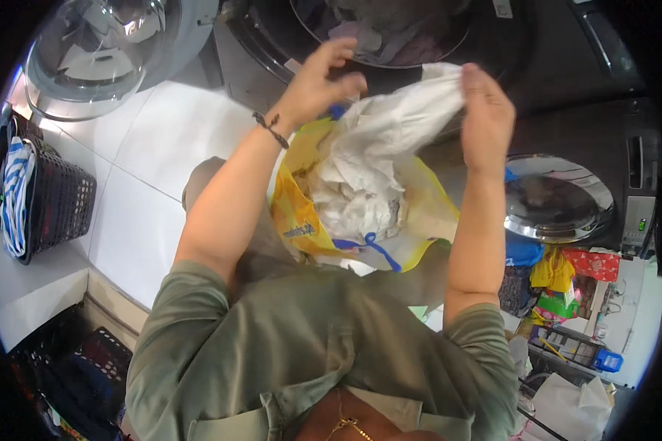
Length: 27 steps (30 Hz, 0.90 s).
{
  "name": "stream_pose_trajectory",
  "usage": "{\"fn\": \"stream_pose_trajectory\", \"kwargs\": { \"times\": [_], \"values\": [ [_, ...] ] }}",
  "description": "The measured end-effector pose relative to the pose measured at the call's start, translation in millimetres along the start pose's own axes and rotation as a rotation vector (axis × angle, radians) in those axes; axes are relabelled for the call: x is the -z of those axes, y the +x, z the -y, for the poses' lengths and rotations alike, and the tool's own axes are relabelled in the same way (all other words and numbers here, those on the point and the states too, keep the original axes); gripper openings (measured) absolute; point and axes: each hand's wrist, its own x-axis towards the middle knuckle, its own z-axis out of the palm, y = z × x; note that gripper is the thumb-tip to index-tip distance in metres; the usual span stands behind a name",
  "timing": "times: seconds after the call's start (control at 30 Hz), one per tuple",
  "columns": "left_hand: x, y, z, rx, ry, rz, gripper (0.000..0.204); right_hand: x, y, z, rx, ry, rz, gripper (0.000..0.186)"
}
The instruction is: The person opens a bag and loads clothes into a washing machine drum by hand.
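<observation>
A white cloth (412, 117) stretches up out of a yellow bag (296, 213), and my right hand (488, 121) pinches its upper right corner. More crumpled white fabric (357, 209) fills the bag, which has blue handles (368, 242) and stands between my knees. My left hand (322, 82) is raised beside the cloth's left side, fingers apart and slightly blurred, holding nothing. Just beyond both hands is the drum opening of a dark front-loading machine (265, 44), with pale, rumpled laundry (390, 37) inside it.
The machine's round glass door (99, 55) hangs open at upper left. A second machine's round door (559, 198) is at right. A black laundry basket (62, 191) with a striped cloth stands at left, another dark basket (103, 367) lower left. Bags (552, 268) crowd the right.
</observation>
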Motion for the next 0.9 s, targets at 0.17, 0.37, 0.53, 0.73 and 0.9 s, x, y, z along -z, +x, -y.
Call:
{"fn": "stream_pose_trajectory", "kwargs": {
  "times": [0.17,0.37,0.53,0.73,0.9],
  "values": [
    [-49.8,-25.8,-6.2,-0.133,0.121,0.176,0.082,12.9,25.0,24.5,0.327,0.608,-0.199,0.037],
    [-50.9,-20.3,-9.8,0.255,-0.127,0.124,0.049,-19.9,7.9,-20.7,0.168,-0.008,0.107,0.064],
    [-13.3,-14.5,-15.9,0.507,-0.928,0.018,0.037,-81.7,-62.2,-85.6,-0.351,0.625,0.338,0.095],
    [18.1,-6.0,-2.6,0.578,-0.636,-0.568,0.059,-88.9,46.1,-88.5,-0.848,0.513,0.370,0.044],
    [45.8,-6.3,-1.2,0.472,-0.533,-0.683,0.065,-66.3,149.7,-64.9,-0.345,1.054,-0.175,0.037]
  ]
}}
